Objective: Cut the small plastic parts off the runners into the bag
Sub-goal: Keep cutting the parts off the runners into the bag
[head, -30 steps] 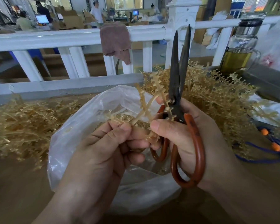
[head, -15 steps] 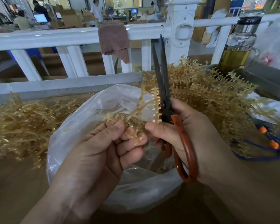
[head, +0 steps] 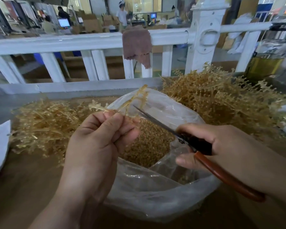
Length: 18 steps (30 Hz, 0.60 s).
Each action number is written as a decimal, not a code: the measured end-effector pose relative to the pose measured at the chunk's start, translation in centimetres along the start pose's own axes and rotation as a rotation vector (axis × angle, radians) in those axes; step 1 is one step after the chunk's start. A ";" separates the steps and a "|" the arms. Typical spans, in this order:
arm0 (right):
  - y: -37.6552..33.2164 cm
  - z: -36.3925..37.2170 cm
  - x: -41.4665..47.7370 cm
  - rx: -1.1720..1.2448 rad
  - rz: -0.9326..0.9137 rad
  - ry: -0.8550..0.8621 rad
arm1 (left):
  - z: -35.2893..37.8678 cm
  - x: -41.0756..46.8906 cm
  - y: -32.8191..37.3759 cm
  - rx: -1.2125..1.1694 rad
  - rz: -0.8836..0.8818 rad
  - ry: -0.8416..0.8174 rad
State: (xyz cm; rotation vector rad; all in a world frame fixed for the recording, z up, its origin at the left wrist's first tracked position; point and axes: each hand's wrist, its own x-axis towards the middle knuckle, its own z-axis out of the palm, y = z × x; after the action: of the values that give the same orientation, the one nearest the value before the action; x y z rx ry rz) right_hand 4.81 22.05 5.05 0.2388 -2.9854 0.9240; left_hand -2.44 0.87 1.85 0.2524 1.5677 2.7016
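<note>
My left hand pinches a tan plastic runner whose branches stick up over the mouth of a clear plastic bag. The bag holds a heap of small tan cut parts. My right hand grips scissors with red-brown handles. Their dark blades lie nearly together and point up-left, with the tips just right of the runner's stem, below its branches.
A tall heap of tan runners lies behind the bag on the right, and a flatter heap on the left. A white railing with a brown cloth runs along the back. A glass jar stands far right.
The scissors have swung from upright to pointing up-left and low over the bag. My left hand has lifted the runner higher and to the left.
</note>
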 end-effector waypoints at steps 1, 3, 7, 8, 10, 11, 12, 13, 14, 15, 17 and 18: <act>0.1 0.0 0.0 -0.010 0.001 -0.002 | 0.0 0.0 0.0 0.001 0.016 -0.003; 0.3 0.0 0.0 -0.013 -0.010 -0.008 | -0.1 0.1 0.0 -0.002 0.039 -0.003; 0.6 -0.2 0.0 -0.040 -0.021 -0.017 | -0.5 0.4 -0.1 0.008 0.042 -0.003; 0.6 -0.2 0.1 -0.042 -0.022 -0.024 | -0.7 0.4 -0.1 0.014 0.042 -0.002; 0.7 -0.3 0.0 -0.060 -0.027 -0.028 | -0.9 0.5 -0.1 0.015 0.041 -0.001; 0.7 -0.3 -0.1 -0.073 -0.028 -0.027 | -0.9 0.6 -0.1 0.011 0.041 -0.004; 0.7 -0.3 -0.1 -0.088 -0.030 -0.030 | -1.0 0.6 -0.1 0.003 0.041 -0.007; 0.7 -0.2 -0.1 -0.103 -0.031 -0.032 | -1.0 0.6 -0.1 -0.005 0.040 -0.006; 0.6 -0.2 -0.1 -0.118 -0.033 -0.032 | -1.0 0.6 -0.1 -0.012 0.039 -0.004; 0.6 -0.1 -0.1 -0.130 -0.036 -0.029 | -1.0 0.7 -0.2 -0.015 0.038 0.000; 0.7 0.0 -0.1 -0.141 -0.041 -0.026 | -1.0 0.7 -0.2 -0.015 0.035 0.004; 0.7 0.0 0.0 -0.138 -0.043 -0.023 | -1.0 0.7 -0.2 -0.017 0.033 0.004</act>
State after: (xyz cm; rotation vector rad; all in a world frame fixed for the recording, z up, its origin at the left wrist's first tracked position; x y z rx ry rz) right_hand 4.73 22.64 4.67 0.3125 -3.0348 0.7117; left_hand -3.29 0.20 1.31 0.2756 1.5551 2.7402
